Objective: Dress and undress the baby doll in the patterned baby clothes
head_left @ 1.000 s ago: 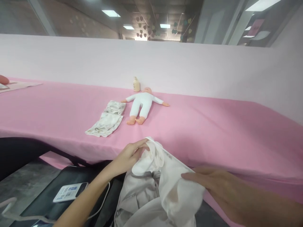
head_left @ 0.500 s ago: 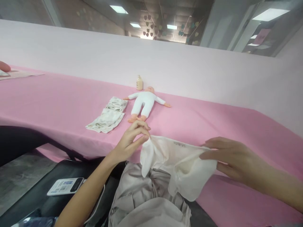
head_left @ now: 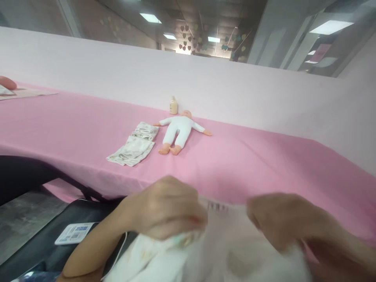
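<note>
A white baby garment (head_left: 217, 239) hangs between my two hands, low in front of me. Dark print shows along its upper edge, and a faint coloured pattern marks its left part. My left hand (head_left: 167, 209) is closed on the upper left part of the fabric, smeared by motion. Gripping the upper right part is my right hand (head_left: 279, 219), also blurred. The garment's lower end runs out of the picture. Beyond my hands a baby doll (head_left: 179, 131) in a white suit lies on its back on the table, arms spread and feet toward me.
Folded pale patterned cloths (head_left: 133, 147) lie left of the doll on the pink-covered table (head_left: 73, 129). A pump bottle (head_left: 173, 105) stands by the wall (head_left: 117, 70). At lower left a phone (head_left: 75, 234) rests on a black chair seat (head_left: 38, 250).
Both hands have come down and closer to me with the garment, which now fills the lower middle. My left hand has gone from a fingertip pinch to a fuller grip.
</note>
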### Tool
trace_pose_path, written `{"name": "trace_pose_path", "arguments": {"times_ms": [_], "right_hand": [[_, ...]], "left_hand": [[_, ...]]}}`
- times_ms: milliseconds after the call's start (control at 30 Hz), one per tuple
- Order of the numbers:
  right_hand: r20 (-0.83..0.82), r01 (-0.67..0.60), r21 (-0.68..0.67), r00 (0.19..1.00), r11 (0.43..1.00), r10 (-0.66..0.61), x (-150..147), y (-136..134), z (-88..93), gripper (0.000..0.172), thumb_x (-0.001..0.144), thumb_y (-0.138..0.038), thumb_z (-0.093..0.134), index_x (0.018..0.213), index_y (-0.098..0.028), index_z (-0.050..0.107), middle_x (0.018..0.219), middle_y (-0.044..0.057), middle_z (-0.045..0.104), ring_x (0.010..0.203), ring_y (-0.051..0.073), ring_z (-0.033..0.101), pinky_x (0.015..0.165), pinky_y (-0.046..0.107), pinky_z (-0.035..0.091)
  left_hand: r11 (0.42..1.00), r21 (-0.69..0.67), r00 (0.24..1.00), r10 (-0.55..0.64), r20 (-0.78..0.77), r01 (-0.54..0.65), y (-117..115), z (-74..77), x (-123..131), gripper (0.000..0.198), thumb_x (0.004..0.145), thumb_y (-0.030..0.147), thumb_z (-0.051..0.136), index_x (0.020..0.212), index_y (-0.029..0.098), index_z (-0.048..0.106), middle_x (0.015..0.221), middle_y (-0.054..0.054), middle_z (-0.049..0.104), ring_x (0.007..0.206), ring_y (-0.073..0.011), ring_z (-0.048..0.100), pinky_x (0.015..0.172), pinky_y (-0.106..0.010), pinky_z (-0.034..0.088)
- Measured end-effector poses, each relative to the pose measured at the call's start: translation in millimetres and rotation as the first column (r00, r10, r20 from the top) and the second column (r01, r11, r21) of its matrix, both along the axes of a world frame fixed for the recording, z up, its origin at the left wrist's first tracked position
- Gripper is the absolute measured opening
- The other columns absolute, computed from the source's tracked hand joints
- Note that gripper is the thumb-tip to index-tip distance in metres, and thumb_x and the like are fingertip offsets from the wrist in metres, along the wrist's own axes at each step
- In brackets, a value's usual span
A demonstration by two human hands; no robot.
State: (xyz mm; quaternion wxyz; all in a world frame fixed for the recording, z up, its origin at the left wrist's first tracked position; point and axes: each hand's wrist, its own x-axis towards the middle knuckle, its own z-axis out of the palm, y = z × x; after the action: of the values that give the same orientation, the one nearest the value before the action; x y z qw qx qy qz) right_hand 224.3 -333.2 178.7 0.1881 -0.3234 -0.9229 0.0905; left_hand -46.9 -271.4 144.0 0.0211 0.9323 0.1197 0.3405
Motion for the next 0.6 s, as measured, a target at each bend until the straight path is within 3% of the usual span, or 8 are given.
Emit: {"name": "trace_pose_path", "arguments": {"times_ms": [100,233,433,600], "right_hand": [[-0.036,0.073,-0.077,0.996,0.994,-0.076,-7,31,14.6,0.016,0.083,-0.015,0.049,0.097,-0.023,0.053,0.056,-0.007,0.047,0.044,0.006,0.038,0.043,0.016,0.033],[0.145,-0.064,0.030,0.988,0.998,0.059,-5,53,23.8,0.018,0.087,-0.015,0.046,0.087,-0.022,0.063,0.062,-0.004,0.048,0.051,0.006,0.040,0.050,0.018,0.032],[0.393,-0.071,0.008,0.917,0.997,0.062,1,34,33.5,0.040,0.084,-0.001,0.036,0.097,-0.025,0.065,0.083,0.002,0.057,0.071,0.011,0.052,0.060,0.022,0.039],[0.326,-0.093,0.014,0.942,0.996,0.083,7,20,39.1,0.047,0.084,0.000,0.032,0.110,-0.026,0.062,0.092,0.005,0.062,0.086,0.015,0.056,0.069,0.027,0.043]], "left_hand": [[0.999,-0.007,0.996,0.042,-0.072,-0.043,31,18.4,20,0.029,0.095,0.029,0.037,0.089,0.022,0.065,0.067,0.000,0.061,0.059,-0.0096,0.056,0.058,-0.021,0.044],[0.995,0.024,0.990,0.101,-0.099,-0.099,48,15.6,25,0.027,0.093,0.032,0.044,0.085,0.019,0.065,0.068,0.000,0.061,0.062,-0.0087,0.056,0.059,-0.019,0.041],[0.997,-0.014,0.995,0.076,-0.067,-0.077,42,18.6,11,0.023,0.090,0.033,0.049,0.081,0.020,0.065,0.063,0.001,0.059,0.058,-0.0084,0.054,0.057,-0.019,0.041],[0.989,-0.145,0.996,0.026,-0.085,-0.038,31,29.7,3,0.024,0.087,0.040,0.054,0.074,0.024,0.067,0.053,0.002,0.054,0.050,-0.0095,0.050,0.051,-0.021,0.042]]}}
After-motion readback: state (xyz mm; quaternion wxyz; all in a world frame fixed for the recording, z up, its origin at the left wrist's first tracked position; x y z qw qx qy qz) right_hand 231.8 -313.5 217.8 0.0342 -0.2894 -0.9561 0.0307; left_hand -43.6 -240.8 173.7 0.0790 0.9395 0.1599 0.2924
